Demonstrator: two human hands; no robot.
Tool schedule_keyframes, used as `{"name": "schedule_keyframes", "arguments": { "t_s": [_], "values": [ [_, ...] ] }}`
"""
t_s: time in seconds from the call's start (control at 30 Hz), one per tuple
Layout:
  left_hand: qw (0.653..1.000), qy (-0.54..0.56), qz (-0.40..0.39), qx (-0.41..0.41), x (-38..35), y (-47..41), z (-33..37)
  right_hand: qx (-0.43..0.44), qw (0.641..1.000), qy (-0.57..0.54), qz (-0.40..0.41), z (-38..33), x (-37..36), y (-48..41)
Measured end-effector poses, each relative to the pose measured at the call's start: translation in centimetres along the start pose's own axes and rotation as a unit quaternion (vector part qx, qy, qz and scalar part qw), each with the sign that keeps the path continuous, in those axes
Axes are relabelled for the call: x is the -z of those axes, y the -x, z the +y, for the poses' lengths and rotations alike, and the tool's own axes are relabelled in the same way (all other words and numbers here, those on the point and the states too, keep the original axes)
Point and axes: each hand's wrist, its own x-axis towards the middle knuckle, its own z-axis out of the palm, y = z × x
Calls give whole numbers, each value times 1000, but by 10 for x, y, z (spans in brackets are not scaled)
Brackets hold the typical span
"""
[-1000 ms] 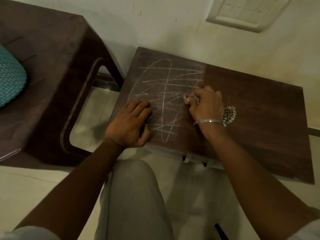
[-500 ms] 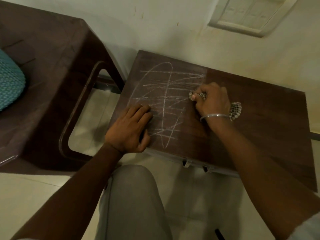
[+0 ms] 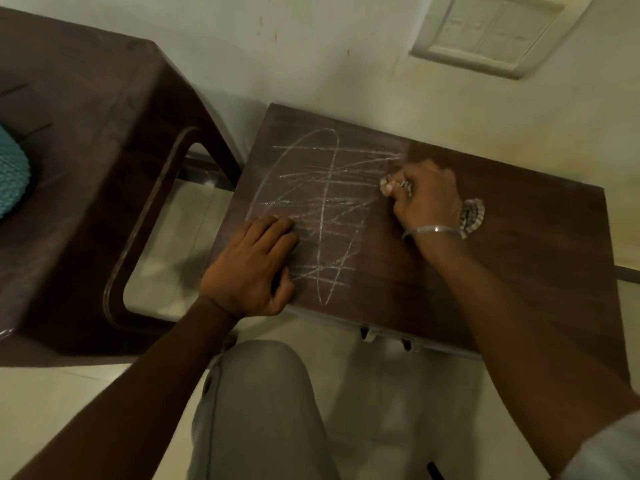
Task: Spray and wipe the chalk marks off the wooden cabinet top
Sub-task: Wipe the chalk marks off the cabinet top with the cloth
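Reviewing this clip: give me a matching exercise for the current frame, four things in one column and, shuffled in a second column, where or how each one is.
Things:
1. left hand
2. right hand
3. chalk marks
4. teal cushion

Places or states:
A. on the dark brown chair, at the picture's left edge
B. flat, palm down, at the cabinet top's near left corner
C. scribbled across the left half of the cabinet top
D. closed around a patterned cloth, pressed on the wood at the right end of the scribbles

Pairs: 1-B, 2-D, 3-C, 4-A
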Motion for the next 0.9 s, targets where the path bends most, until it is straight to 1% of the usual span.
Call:
{"name": "schedule_keyframes", "arguments": {
  "t_s": [0.1, 0.27, 0.37, 0.57, 0.63, 0.8, 0.9],
  "values": [
    [1000, -2, -3, 0, -1, 0, 0, 5, 1000, 17, 5, 6, 3, 16],
    [1000, -2, 9, -3, -1, -4, -2, -29, 999, 24, 28, -3, -4, -39],
    [1000, -4, 10, -5, -3, -3, -3, -44, 998, 38, 22, -6, -10, -69],
    [1000, -2, 11, -4, -5, -1, -3, -56, 996, 57, 27, -8, -17, -83],
    [1000, -3, 11, -5, -5, -1, -3, -43, 998, 42, 16, -7, -16, -79],
    [1000, -3, 11, -6, -6, -1, -3, 46, 999, -10, -7, -5, -16, -28],
    [1000, -5, 10, -3, -6, -1, -4, 57, 998, -4, -4, -7, -13, -26]
  ]
}}
